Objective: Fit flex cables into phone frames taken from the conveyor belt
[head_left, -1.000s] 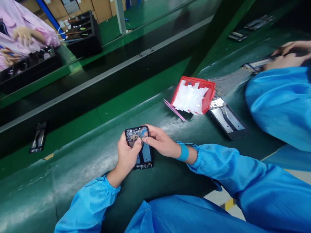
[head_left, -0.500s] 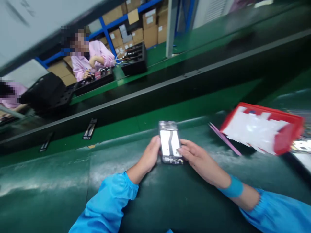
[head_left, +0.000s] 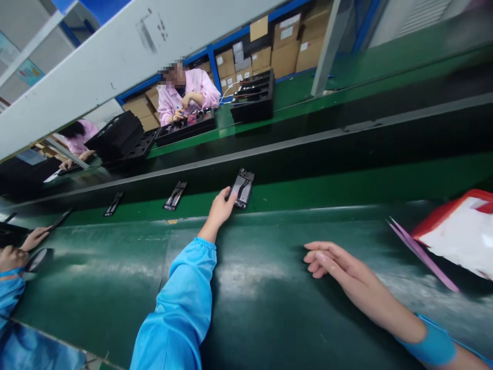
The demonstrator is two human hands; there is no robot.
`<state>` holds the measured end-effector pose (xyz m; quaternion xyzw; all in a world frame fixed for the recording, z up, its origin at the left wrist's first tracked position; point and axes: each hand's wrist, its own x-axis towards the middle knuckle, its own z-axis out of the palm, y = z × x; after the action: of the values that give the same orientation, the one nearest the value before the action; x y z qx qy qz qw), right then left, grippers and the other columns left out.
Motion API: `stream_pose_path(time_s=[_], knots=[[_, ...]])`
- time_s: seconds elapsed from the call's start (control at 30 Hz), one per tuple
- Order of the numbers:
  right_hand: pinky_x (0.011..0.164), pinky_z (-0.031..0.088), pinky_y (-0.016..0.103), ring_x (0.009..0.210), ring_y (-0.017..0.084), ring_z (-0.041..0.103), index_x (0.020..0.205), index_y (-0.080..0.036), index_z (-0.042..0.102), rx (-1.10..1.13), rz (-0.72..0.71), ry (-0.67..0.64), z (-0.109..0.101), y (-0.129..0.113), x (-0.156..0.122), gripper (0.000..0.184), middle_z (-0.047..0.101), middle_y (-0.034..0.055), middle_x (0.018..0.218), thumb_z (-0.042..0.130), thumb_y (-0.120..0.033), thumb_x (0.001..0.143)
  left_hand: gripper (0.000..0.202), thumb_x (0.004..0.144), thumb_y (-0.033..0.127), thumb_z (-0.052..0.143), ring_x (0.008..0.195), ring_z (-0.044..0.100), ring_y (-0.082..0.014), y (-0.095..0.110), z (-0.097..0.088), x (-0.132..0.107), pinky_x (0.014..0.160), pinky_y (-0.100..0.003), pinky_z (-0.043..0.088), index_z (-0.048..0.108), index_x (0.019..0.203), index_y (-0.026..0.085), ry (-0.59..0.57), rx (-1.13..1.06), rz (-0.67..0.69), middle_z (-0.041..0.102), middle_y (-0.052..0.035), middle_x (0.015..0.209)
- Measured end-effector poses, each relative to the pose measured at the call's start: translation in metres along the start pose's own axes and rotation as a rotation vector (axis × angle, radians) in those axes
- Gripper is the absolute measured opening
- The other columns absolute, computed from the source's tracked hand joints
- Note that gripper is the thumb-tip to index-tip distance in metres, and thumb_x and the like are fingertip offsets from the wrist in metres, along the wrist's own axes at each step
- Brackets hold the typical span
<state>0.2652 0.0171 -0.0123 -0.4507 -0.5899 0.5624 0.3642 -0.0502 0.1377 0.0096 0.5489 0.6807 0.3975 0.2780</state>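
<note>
Left hand: the left hand is reaching far forward from its blue sleeve, fingertips touching the near end of the open phone chassis with a pale inner plate; fingers are lying fairly straight along it, not wrapped around it, so whether they are pinching it I cannot tell.

Right hand: the right hand is resting low over the dark green worktop, fingers loosely extended and close together, holding nothing.

Phone chassis: it is lying at a slant across the edge where the light green strip meets the black conveyor belt, part of it already over the belt.

Progress: judging by its position, the chassis is looking nearly delivered to the line; what seems left is letting go and drawing the arm back.

On the line: two more dark phone frames are lying to the left along the same strip, well apart from each other.

Edges: a red tray of white slips and pink tweezers are lying at the right, near the empty hand.

Room: the worktop between both hands is looking open; a co-worker's hands are working at the far left, well clear.

Across the belt: people in pink coats are sitting beside black trays.
</note>
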Motion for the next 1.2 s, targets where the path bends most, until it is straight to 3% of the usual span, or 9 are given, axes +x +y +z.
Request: stream_pose_path(time_s=[0.1,0.23,0.47,0.6,0.7,0.8,0.93,1.03,1.2], knots=[[0.068,0.067,0.040,0.076,0.026,0.070,0.112,-0.023,0.068,-0.018,-0.011,-0.001,-0.002,-0.001,0.000,0.062,0.072,0.0119,0.095,0.056,-0.081,0.093,0.050,0.094,0.033,0.070,0.152,0.039,-0.0280,-0.014,-0.039,0.007,0.127,-0.043,0.029,0.059,0.140,0.017,0.180,0.229,-0.043,0.051,-0.0160,0.157],[0.068,0.066,0.042,0.074,0.027,0.071,0.105,-0.024,0.072,-0.041,-0.017,-0.038,-0.002,0.001,0.001,0.062,0.072,0.0124,0.091,0.053,-0.082,0.094,0.067,0.090,0.030,0.068,0.160,0.005,-0.0445,-0.035,-0.102,0.006,0.123,-0.071,0.016,0.046,0.150,0.011,0.453,0.526,-0.276,0.029,-0.0271,0.166],[0.068,0.063,0.042,0.073,0.027,0.070,0.102,-0.023,0.074,-0.063,-0.001,-0.064,-0.001,0.003,0.002,0.063,0.073,0.0121,0.088,0.053,-0.082,0.094,0.074,0.082,0.036,0.079,0.138,0.051,-0.0443,-0.054,-0.141,0.008,0.115,-0.061,0.036,0.047,0.146,0.014,0.406,0.671,-0.418,0.055,-0.0274,0.141],[0.066,0.061,0.039,0.071,0.025,0.068,0.099,-0.022,0.072,-0.032,-0.035,-0.053,0.002,0.003,-0.002,0.055,0.071,0.0099,0.085,0.055,-0.074,0.097,0.096,0.073,0.031,0.088,0.130,0.060,-0.0323,-0.030,-0.115,0.010,0.107,-0.040,0.049,0.037,0.153,0.016,0.310,0.595,-0.254,0.049,-0.0220,0.147],[0.059,0.055,0.034,0.066,0.021,0.063,0.111,-0.022,0.069,-0.035,-0.089,-0.005,0.005,0.000,-0.007,0.049,0.066,0.0052,0.081,0.055,-0.068,0.100,0.082,0.072,0.032,0.089,0.116,0.065,-0.0270,0.001,-0.063,-0.007,0.098,-0.036,0.053,0.048,0.141,0.015,0.126,0.273,-0.032,0.060,-0.0158,0.133],[0.059,0.048,0.031,0.063,0.018,0.055,0.130,-0.023,0.061,-0.100,-0.157,0.063,0.005,-0.004,-0.008,0.049,0.058,0.0002,0.077,0.050,-0.062,0.104,0.069,0.071,0.045,0.089,0.083,0.066,-0.0203,0.027,0.009,-0.053,0.074,-0.033,0.056,0.053,0.123,0.018,-0.265,-0.173,-0.025,0.067,-0.0060,0.106],[0.062,0.044,0.031,0.066,0.018,0.051,0.110,-0.022,0.058,-0.102,-0.178,0.186,0.002,-0.005,-0.003,0.040,0.054,-0.0015,0.075,0.046,-0.060,0.106,0.040,0.093,0.059,0.065,0.082,0.063,-0.0180,0.041,0.076,-0.125,0.074,-0.029,0.052,0.055,0.099,0.021,-0.363,-0.299,-0.022,0.066,-0.0025,0.091],[0.060,0.040,0.029,0.064,0.017,0.049,0.098,-0.023,0.055,-0.162,-0.181,0.257,0.000,-0.002,0.003,0.031,0.052,-0.0031,0.072,0.051,-0.053,0.104,0.032,0.106,0.051,0.043,0.074,0.063,-0.0173,0.039,0.083,-0.146,0.069,-0.028,0.049,0.054,0.102,0.022,-0.338,-0.213,0.119,0.066,-0.0017,0.084],[0.057,0.037,0.027,0.059,0.015,0.045,0.107,-0.024,0.051,-0.158,-0.216,0.401,-0.001,-0.001,0.007,0.027,0.042,-0.0075,0.070,0.064,-0.044,0.094,0.038,0.100,0.035,0.058,0.080,0.073,-0.0219,0.035,0.072,-0.142,0.071,-0.030,0.052,0.047,0.133,0.022,-0.390,-0.049,0.449,0.076,-0.0063,0.097]])
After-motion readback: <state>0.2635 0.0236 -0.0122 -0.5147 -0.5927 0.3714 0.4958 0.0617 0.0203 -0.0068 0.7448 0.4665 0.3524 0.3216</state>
